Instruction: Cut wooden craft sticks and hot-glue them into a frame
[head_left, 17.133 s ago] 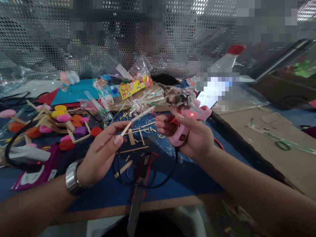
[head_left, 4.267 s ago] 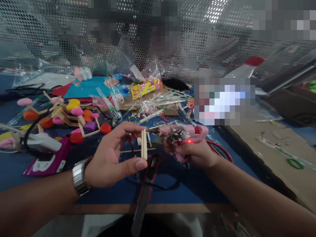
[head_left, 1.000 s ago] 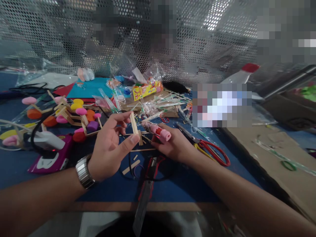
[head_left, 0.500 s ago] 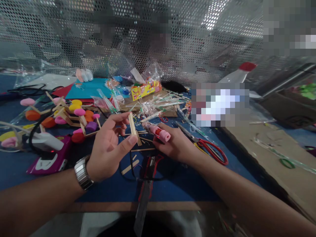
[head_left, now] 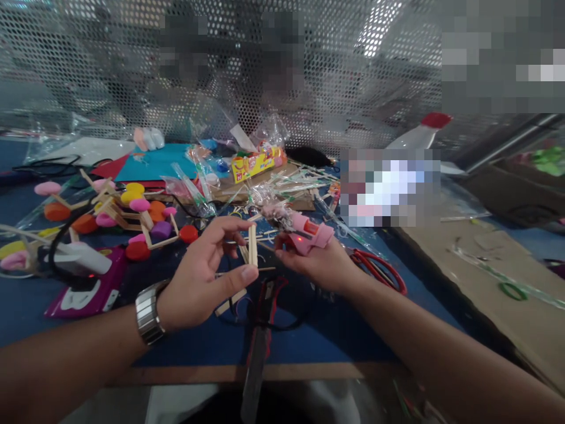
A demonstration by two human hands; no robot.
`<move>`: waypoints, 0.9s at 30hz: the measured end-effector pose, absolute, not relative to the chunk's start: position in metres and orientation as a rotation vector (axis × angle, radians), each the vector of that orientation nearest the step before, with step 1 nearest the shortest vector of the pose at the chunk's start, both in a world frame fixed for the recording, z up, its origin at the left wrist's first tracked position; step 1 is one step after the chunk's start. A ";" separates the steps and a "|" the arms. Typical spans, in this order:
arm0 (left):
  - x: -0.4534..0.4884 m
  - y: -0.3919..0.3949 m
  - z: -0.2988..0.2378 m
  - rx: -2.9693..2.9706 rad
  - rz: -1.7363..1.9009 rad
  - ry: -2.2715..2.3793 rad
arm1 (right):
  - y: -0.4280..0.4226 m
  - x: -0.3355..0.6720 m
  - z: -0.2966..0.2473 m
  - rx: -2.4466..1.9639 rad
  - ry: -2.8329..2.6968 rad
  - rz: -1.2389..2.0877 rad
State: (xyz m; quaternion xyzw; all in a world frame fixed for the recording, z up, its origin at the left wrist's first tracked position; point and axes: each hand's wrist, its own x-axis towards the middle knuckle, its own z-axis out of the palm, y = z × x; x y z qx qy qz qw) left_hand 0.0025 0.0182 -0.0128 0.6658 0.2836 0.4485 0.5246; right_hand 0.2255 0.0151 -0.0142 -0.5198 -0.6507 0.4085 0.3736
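Observation:
My left hand (head_left: 200, 277) pinches a small piece of pale wooden sticks (head_left: 253, 246), held upright between thumb and fingertips. To its right, my right hand (head_left: 320, 265) grips a pink hot glue gun (head_left: 304, 231), whose nozzle end points left, behind the sticks. A small red light glows on the gun's side. Below both hands lies a red utility knife (head_left: 265, 318), its wide blade jutting over the table's front edge. Loose wooden sticks (head_left: 232, 301) lie on the blue tabletop near my left hand. Red-handled scissors (head_left: 379, 271) rest partly hidden behind my right wrist.
At left stands a stick structure with coloured discs (head_left: 141, 218), beside a purple box (head_left: 88, 288) with a white plug. A yellow packet (head_left: 256, 164), straws and plastic wrappers lie at the back before a perforated metal screen (head_left: 247, 70). Cardboard (head_left: 468, 271) covers the right side.
The glue gun has been raised and turned sideways, with more of its pink body showing. My left hand has moved slightly right and turned the sticks more upright.

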 end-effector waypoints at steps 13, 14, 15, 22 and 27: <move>0.006 0.015 -0.011 1.519 0.950 0.516 | 0.016 0.230 -0.010 -1.326 -1.554 1.120; 0.006 0.014 -0.010 1.517 0.945 0.515 | 0.016 0.229 -0.011 -1.333 -1.513 1.103; 0.006 0.014 -0.010 1.511 0.939 0.515 | 0.016 0.229 -0.012 -1.339 -1.477 1.076; 0.006 0.013 -0.013 1.463 0.920 0.507 | 0.006 0.219 -0.008 -1.299 -1.451 1.024; 0.007 0.010 -0.015 1.424 0.892 0.469 | -0.001 0.208 -0.008 -1.303 -1.422 1.085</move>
